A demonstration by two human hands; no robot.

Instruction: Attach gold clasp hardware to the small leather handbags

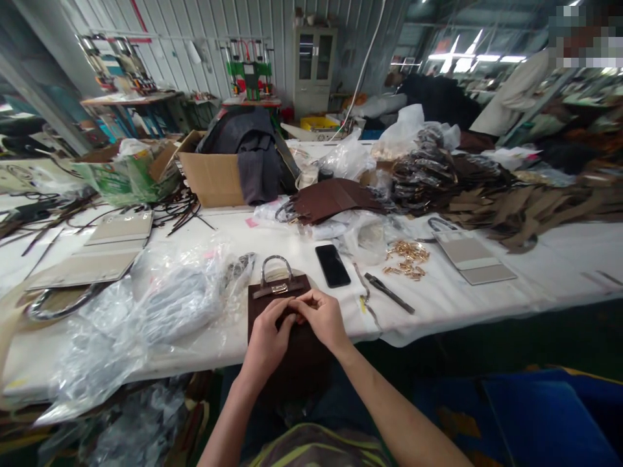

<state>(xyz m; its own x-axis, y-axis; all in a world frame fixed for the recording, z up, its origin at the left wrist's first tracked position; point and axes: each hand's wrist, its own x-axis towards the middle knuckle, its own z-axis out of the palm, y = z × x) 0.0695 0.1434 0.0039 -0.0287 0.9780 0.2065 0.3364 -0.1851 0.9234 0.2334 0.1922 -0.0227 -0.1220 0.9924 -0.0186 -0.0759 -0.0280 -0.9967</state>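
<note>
While both hands' fingers (292, 310) pinch its front, the brown bag (272, 305) lies beneath them

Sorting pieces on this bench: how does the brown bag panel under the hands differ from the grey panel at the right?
The brown bag panel is dark, overhangs the table edge, and both hands touch it. The grey panel is pale, lies flat on the table, untouched. Both carry a curved handle.

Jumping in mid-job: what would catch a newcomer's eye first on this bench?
Both hands, left hand and right hand, meet on a dark brown bag with a gold clasp at the white table's near edge. Right of it lie a black phone and gold fittings; crumpled clear plastic sprawls left.
</note>
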